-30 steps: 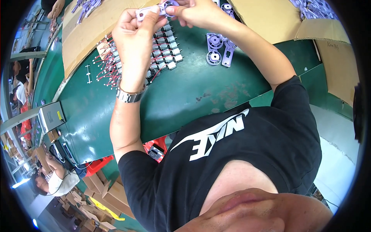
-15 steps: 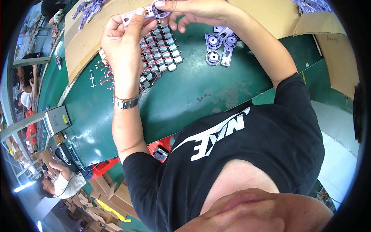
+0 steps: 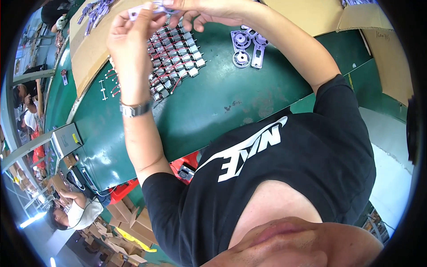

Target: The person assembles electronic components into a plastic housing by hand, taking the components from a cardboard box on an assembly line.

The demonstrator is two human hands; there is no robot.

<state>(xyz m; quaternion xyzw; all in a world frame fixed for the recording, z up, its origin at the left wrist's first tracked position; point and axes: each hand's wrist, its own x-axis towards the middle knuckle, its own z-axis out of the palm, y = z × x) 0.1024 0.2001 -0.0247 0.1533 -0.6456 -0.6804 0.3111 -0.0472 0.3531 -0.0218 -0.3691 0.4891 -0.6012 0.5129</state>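
At the top edge I hold a light purple plastic part (image 3: 134,14), with a slotted flat end and a ring end, up over the table. My left hand (image 3: 130,44) pinches its flat end between thumb and fingers. At the ring end, my right hand (image 3: 209,10) is closed with thumb and index finger, its other fingers curled loosely. Below them, rows of small silver motors (image 3: 182,58) with red wires lie on the green table (image 3: 195,107). Right of the motors are several similar purple parts (image 3: 241,41). The fingers hide some of the held part.
A cardboard sheet (image 3: 84,62) bears a heap of purple parts (image 3: 95,15) at the far left. Cardboard (image 3: 384,62) stands at the right. A thin white plastic piece (image 3: 103,90) lies left of the motors. A grey metal box (image 3: 66,140) and a seated co-worker (image 3: 82,211) are further left.
Both hands have shifted a little left and upward in the picture with the purple part, which now sits partly against the top edge. The hands keep hold of it.
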